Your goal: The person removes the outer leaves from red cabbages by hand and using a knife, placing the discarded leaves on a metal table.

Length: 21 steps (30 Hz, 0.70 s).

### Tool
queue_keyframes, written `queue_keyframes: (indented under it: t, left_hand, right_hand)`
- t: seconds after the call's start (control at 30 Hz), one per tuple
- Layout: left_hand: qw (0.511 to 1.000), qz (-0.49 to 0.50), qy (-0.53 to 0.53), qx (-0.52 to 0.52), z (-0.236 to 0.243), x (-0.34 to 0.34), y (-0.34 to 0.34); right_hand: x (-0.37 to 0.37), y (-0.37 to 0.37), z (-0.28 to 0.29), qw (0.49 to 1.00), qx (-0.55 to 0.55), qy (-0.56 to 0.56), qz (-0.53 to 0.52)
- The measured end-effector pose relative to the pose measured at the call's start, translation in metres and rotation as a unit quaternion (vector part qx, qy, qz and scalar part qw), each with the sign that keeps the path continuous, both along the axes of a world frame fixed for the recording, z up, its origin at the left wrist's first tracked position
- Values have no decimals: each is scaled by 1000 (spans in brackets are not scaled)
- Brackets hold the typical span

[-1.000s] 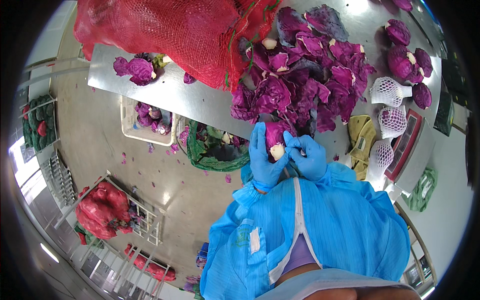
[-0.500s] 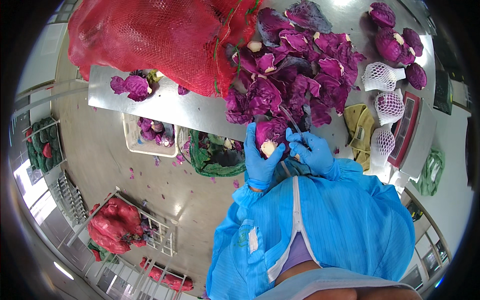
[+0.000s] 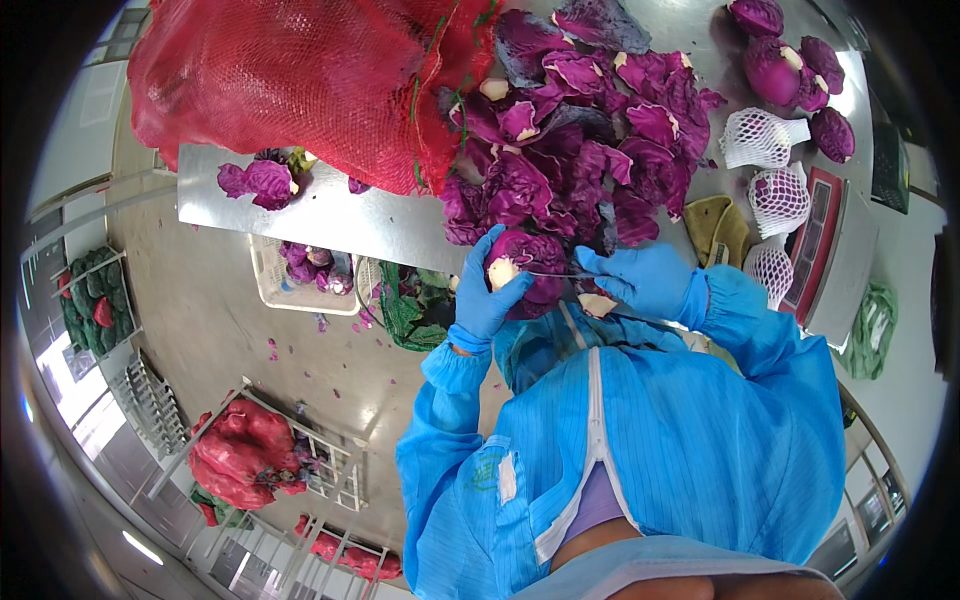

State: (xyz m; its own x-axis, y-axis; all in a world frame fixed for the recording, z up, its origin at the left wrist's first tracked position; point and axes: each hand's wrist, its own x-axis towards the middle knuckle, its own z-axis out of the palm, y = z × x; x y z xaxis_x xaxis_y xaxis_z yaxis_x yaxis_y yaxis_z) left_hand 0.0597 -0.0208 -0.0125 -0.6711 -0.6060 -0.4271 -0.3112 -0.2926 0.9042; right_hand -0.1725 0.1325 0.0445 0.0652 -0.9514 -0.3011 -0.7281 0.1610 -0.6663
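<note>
A red cabbage [image 3: 540,252] sits in my left hand [image 3: 488,300], whose blue-gloved fingers and thumb wrap its left side. Its pale cut stem end [image 3: 503,272] faces toward me. In its blue glove, my right hand [image 3: 645,280] grips a thin knife [image 3: 560,275], the blade lying across the cabbage by the stem. Just below the blade is a pale cut piece of stem [image 3: 597,303] with purple edges; whether it hangs or falls I cannot tell. Beyond my hands, a heap of loose purple cabbage leaves [image 3: 585,150] covers the steel table [image 3: 400,228].
A full red mesh sack [image 3: 300,90] lies at the far left of the table. To the right are bare cabbages [image 3: 775,70], cabbages in white foam nets [image 3: 778,200], a yellowish cloth [image 3: 717,230] and a red-framed scale [image 3: 815,240]. A white crate [image 3: 268,275] and green mesh bag [image 3: 405,318] stand below the left edge.
The cabbage has shifted slightly left in my left hand. My right hand has moved right and up, drawing the knife level across the cabbage; a cut stem piece now shows apart from it.
</note>
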Motion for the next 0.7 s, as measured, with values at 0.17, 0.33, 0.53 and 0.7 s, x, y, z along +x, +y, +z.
queue_keyframes:
  t: [0.17, 0.33, 0.53, 0.7]
  left_hand:
    - [1000, -20, -9, -6, 4, -3, -6]
    - [999, -36, -19, -16, 12, -8, -9]
    - [999, -35, -19, -10, 10, -6, -12]
    - [999, -36, -16, 2, 15, -8, -19]
  right_hand:
    - [-20, -11, -1, 998, -24, 32, 42]
    - [-32, -22, -4, 991, 14, 84, 103]
    - [-23, -37, 7, 965, 46, 221, 133]
    - [-30, -42, -5, 974, 5, 165, 155]
